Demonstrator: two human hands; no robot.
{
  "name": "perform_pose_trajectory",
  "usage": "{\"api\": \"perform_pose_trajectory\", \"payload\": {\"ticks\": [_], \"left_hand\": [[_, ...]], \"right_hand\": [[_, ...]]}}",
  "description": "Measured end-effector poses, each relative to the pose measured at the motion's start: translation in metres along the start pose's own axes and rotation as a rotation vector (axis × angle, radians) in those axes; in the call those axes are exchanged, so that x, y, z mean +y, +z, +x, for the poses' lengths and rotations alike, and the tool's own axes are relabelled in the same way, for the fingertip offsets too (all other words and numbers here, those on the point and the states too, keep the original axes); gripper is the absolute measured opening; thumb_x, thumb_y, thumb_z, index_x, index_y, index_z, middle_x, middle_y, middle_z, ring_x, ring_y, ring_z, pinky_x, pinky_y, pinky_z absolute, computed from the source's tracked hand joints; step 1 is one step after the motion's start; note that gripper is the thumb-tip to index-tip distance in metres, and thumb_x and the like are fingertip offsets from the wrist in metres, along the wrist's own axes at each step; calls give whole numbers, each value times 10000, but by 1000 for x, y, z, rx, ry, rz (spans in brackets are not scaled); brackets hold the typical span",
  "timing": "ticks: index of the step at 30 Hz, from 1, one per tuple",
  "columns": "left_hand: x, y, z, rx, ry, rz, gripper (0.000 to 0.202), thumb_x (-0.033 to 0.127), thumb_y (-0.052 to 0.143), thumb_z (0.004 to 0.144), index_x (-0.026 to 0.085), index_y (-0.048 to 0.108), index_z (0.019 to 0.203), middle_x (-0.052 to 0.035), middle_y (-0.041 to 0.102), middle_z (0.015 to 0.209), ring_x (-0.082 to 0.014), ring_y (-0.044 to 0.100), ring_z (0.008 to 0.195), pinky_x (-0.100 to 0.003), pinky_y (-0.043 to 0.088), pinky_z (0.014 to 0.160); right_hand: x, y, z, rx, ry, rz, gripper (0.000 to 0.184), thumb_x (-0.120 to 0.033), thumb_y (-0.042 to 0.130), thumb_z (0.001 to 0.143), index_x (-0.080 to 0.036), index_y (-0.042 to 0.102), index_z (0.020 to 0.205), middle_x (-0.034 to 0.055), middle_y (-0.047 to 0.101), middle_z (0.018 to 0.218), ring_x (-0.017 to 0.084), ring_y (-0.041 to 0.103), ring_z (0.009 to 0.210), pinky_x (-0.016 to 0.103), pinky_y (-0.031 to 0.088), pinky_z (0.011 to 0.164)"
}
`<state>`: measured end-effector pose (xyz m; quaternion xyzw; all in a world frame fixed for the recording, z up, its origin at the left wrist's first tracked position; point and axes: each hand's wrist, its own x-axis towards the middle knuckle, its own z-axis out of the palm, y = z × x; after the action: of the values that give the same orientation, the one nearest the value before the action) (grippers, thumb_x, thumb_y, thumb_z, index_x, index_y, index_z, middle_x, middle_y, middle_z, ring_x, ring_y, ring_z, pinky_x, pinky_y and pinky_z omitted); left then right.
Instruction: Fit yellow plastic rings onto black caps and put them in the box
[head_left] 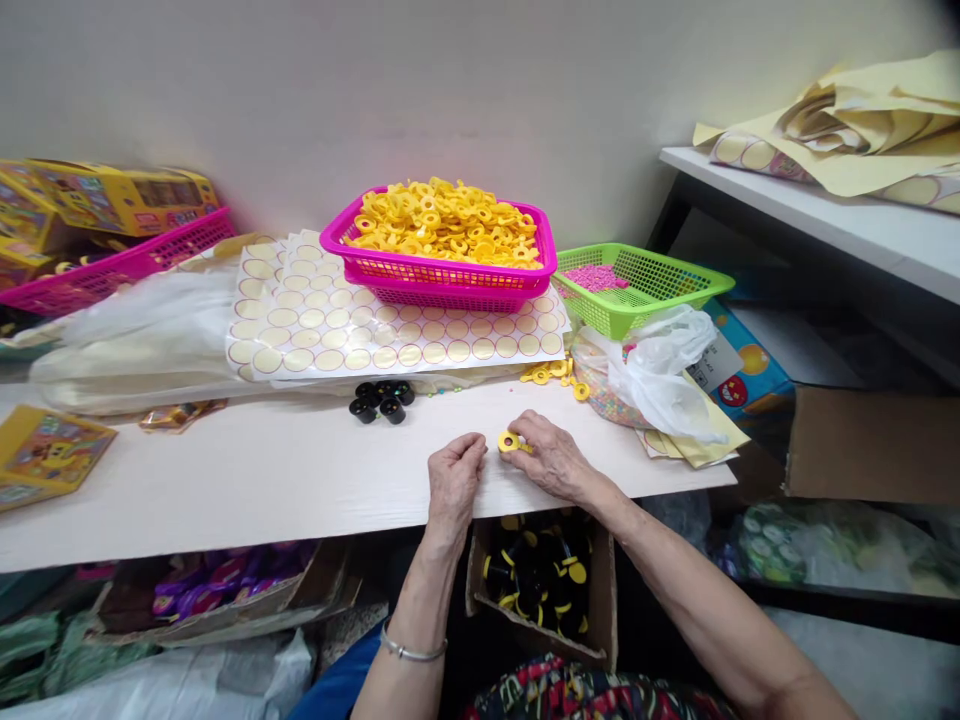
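My right hand [550,456] rests on the white table [247,470] near its front edge and pinches a small yellow ring [509,441] between its fingertips. My left hand [454,478] lies just to the left of it, fingers curled in, with whatever they hold hidden. A cluster of black caps [382,400] sits a little beyond my left hand. Loose yellow rings [553,373] lie beyond my right hand. A pink basket [442,272] heaped with yellow rings stands at the back on sheets of round stickers [337,330].
A green basket [645,290] with pink beads and a plastic bag of beads [637,385] sit at the right. Another pink basket [112,265] and yellow boxes [112,195] are at the left. Under the table, a cardboard box [540,585] holds black-and-yellow parts.
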<state>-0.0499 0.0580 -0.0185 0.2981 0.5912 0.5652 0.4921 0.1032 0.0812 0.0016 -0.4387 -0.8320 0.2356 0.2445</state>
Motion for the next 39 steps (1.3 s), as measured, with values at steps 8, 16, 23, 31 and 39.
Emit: {"api": "perform_pose_trajectory", "payload": {"ticks": [8,16,23,31,39], "left_hand": [[-13,10,12,-104,59,144,284,380,636,651,115,692,736,-11,583,564,-89,474,488,-208,350,459],[-22,21,14,-134,131,200,280,391,616,683,142,712,765,-60,673,774,-159,587,712,-237,440,611],[-20,27,6,-93,86,149,280,383,618,678,126,695,759,-9,621,602,-101,514,525,-196,378,479],[-20,34,3,-42,-93,-61,299,371,702,589,104,648,714,40,498,436,-49,384,358,-170,285,354],[-19,37,11,-51,-83,-108,236,312,707,556,102,619,618,49,473,386,-34,330,311,-166,230,321]], "right_hand": [[4,7,6,-43,47,-51,79,-250,504,816,-179,526,841,16,472,854,134,460,779,248,352,693],[9,16,4,93,198,545,150,-231,599,717,-174,604,856,5,539,827,129,514,789,253,416,720],[6,33,5,133,548,968,341,-459,537,737,-138,598,837,-1,551,636,76,475,466,211,430,423],[3,42,10,191,703,1051,280,-424,517,733,-147,555,754,-36,506,469,74,452,352,182,393,326],[7,41,10,220,727,1155,279,-416,595,687,-144,543,716,-42,513,463,71,452,337,192,412,325]]}}
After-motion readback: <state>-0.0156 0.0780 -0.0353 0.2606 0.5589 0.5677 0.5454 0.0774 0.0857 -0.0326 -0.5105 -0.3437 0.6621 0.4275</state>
